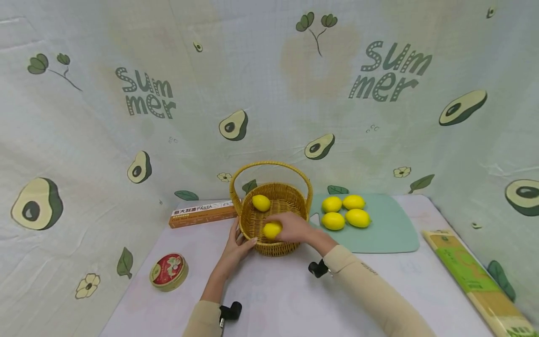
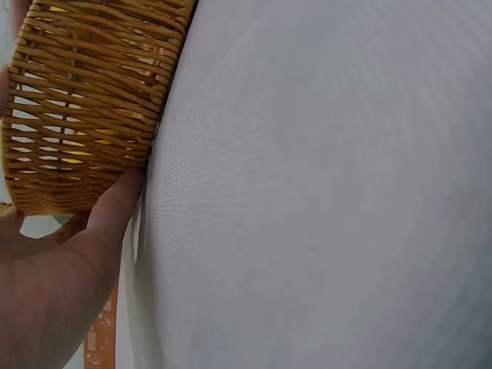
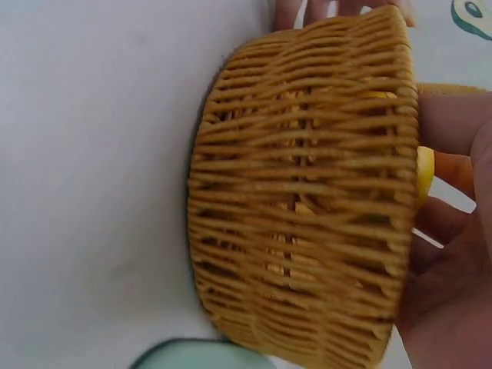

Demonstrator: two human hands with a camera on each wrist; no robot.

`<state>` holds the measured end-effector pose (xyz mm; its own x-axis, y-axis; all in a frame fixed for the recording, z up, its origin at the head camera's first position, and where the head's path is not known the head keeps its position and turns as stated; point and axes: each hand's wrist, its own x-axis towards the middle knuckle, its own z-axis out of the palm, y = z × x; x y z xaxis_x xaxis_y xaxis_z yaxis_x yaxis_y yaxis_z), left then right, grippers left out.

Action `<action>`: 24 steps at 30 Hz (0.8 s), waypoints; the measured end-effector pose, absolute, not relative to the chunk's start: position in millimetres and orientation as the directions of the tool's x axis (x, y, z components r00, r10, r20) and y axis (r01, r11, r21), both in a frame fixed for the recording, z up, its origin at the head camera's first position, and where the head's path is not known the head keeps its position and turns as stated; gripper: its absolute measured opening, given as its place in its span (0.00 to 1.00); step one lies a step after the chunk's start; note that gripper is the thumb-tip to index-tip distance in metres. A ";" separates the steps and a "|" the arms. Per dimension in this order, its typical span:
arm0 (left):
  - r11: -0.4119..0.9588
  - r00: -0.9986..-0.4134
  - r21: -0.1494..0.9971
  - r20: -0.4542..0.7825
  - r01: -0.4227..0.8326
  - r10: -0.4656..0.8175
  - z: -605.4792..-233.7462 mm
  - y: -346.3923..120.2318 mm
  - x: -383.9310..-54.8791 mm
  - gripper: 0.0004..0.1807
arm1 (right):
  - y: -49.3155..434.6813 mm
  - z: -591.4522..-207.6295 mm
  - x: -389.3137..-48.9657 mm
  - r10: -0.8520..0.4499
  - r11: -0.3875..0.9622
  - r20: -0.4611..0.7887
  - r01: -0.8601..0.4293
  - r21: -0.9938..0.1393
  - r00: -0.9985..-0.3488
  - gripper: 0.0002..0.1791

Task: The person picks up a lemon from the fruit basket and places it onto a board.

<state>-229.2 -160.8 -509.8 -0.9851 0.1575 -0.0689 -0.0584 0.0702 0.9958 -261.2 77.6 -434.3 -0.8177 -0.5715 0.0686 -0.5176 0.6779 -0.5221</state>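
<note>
A round wicker basket (image 1: 274, 250) with a tall arched handle stands at the table's far middle. My left hand (image 1: 235, 251) holds its left side, thumb near the front rim and fingers along the outer wall. In the left wrist view, one fingertip (image 2: 131, 184) touches the wall close to the base. My right hand (image 1: 292, 226) reaches over the right front rim and grips a yellow lemon (image 1: 272, 230) inside the basket; whether that lemon touches the bottom is hidden. Another lemon (image 1: 261, 202) lies at the back left inside it.
Right of the basket, several lemons (image 1: 333, 221) sit on a pale green board (image 1: 391, 229). A pasta box (image 1: 203, 215) lies to the left, with a round red-and-gold tin (image 1: 169, 272) nearer. A long green-labelled packet (image 1: 476, 281) lies along the right edge. Printed cloth (image 1: 269, 93) hangs behind.
</note>
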 end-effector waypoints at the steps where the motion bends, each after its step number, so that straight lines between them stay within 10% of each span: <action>1: 0.070 -0.985 0.996 -0.070 -0.060 0.158 -510.0 -160.7 -229.2 0.57 | 80.8 -432.4 -260.0 -0.567 0.676 0.073 -0.514 -0.528 -0.821 0.29; 24: 0.042 -0.983 0.996 -0.080 -0.074 0.163 -507.6 -161.0 -230.3 0.58 | 159.2 -395.9 -238.3 -0.503 0.720 0.052 -0.452 -0.526 -0.862 0.32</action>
<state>-230.3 -161.0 -507.6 -0.9834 0.1631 -0.0798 -0.0739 0.0418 0.9964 -238.3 159.2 -395.9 -0.8625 -0.5034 0.0521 -0.4521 0.7200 -0.5265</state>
